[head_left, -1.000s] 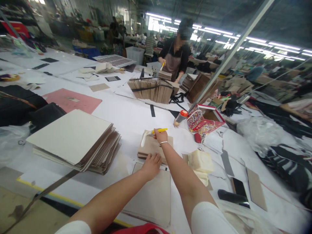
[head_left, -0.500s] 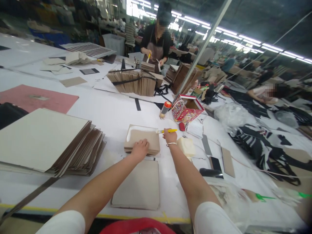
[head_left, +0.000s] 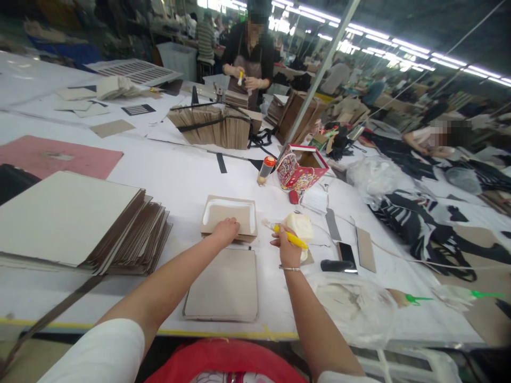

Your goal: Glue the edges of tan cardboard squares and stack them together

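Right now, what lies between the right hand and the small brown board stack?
In the head view, the bristle end of the yellow-handled brush, held in the right hand, points toward the small brown board stack, over white tabletop.

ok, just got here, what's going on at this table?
The right hand holds a yellow-handled brush, its bristles clear of a small stack of tan boards. The left hand rests on the stack's near side. A white, glue-like band runs along the top board's left, far and right sides. Across the table, a co-worker also holds a brush.
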Demonstrator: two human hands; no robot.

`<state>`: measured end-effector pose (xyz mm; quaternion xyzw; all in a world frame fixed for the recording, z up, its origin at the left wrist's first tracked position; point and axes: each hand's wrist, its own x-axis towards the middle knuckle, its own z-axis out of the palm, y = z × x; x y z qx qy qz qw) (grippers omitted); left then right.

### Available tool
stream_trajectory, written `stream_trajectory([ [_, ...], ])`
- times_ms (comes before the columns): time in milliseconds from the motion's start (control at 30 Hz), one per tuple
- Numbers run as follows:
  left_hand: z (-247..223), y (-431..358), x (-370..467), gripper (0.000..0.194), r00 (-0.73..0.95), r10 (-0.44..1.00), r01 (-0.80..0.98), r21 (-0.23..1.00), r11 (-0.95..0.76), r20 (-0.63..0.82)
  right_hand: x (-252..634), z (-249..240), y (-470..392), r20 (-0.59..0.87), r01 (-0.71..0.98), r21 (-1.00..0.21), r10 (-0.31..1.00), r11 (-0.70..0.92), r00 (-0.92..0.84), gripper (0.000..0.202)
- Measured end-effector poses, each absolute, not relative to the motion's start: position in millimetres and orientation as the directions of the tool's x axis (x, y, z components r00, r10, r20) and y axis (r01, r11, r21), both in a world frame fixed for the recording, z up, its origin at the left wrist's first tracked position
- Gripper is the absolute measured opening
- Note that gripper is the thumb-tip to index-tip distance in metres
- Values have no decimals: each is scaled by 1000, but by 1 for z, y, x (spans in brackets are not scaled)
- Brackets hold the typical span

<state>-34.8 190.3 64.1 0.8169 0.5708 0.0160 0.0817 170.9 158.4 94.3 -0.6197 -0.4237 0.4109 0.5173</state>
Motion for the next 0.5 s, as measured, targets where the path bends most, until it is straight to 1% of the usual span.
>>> stream_trajectory([
  [33, 69, 188, -38, 14, 355, 934, 926, 156, -345, -47, 173, 95, 156, -53, 77, -994, 950, -80, 309, 42],
  [67, 75, 184, -41, 14, 361, 933, 920, 166, -356, 4, 174, 96, 152, -32, 74, -996, 952, -57, 305, 44],
  [133, 89, 172, -46, 16, 315, 931, 907, 231, -353, 186, 173, 92, 145, 2, 102, -994, 960, -28, 279, 45],
  [167, 96, 164, -49, 16, 244, 924, 896, 296, -331, 294, 170, 89, 142, 9, 122, -992, 968, -22, 251, 43],
  [200, 104, 155, -51, 14, 136, 913, 876, 385, -292, 384, 166, 85, 138, 8, 144, -989, 977, -23, 211, 41],
  [233, 110, 146, -52, 11, 1, 901, 836, 493, -239, 434, 161, 80, 135, 1, 168, -985, 987, -27, 163, 37],
  [267, 116, 137, -52, 8, -140, 887, 769, 613, -183, 440, 154, 75, 132, -9, 197, -980, 993, -32, 117, 34],
  [300, 121, 129, -52, 9, -267, 875, 671, 730, -131, 403, 148, 70, 130, -19, 230, -973, 997, -36, 79, 31],
  [333, 124, 121, -52, 12, -366, 868, 551, 830, -89, 336, 141, 66, 128, -26, 264, -964, 998, -39, 51, 29],
  [367, 126, 114, -51, 16, -436, 863, 420, 906, -56, 256, 135, 62, 126, -28, 296, -954, 999, -39, 41, 27],
  [433, 124, 102, -47, 24, -499, 860, 164, 986, -23, 104, 126, 58, 123, -7, 343, -939, 998, -25, 54, 27],
  [500, 119, 91, -43, 31, -498, 867, -51, 999, -20, -8, 123, 57, 119, 29, 367, -930, 997, -1, 76, 28],
])
